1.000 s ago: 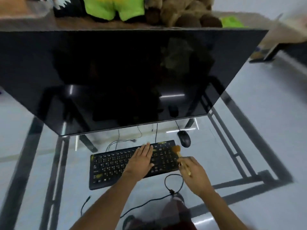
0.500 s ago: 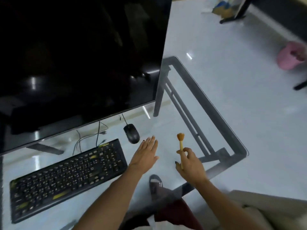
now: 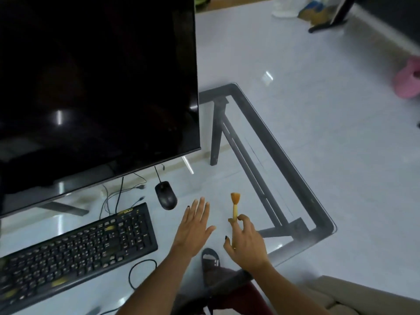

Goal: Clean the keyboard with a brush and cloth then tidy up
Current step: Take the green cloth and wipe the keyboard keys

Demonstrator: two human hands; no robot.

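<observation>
A black keyboard (image 3: 75,253) with yellow markings lies on the glass desk (image 3: 302,185) at the lower left. My right hand (image 3: 246,243) holds a small wooden brush (image 3: 234,206) upright, bristles up, to the right of the keyboard. My left hand (image 3: 195,226) hovers flat with fingers apart between the keyboard and the brush, holding nothing. No cloth is in view.
A large dark monitor (image 3: 95,87) fills the upper left. A black mouse (image 3: 166,195) and loose cables (image 3: 120,194) lie behind the keyboard. The desk's right corner is near my right hand. A pink bin (image 3: 408,83) stands on the floor at the far right.
A second ago my left hand rested on the keyboard and the brush touched its right end. Both hands have since moved off to the right; the view swung right too.
</observation>
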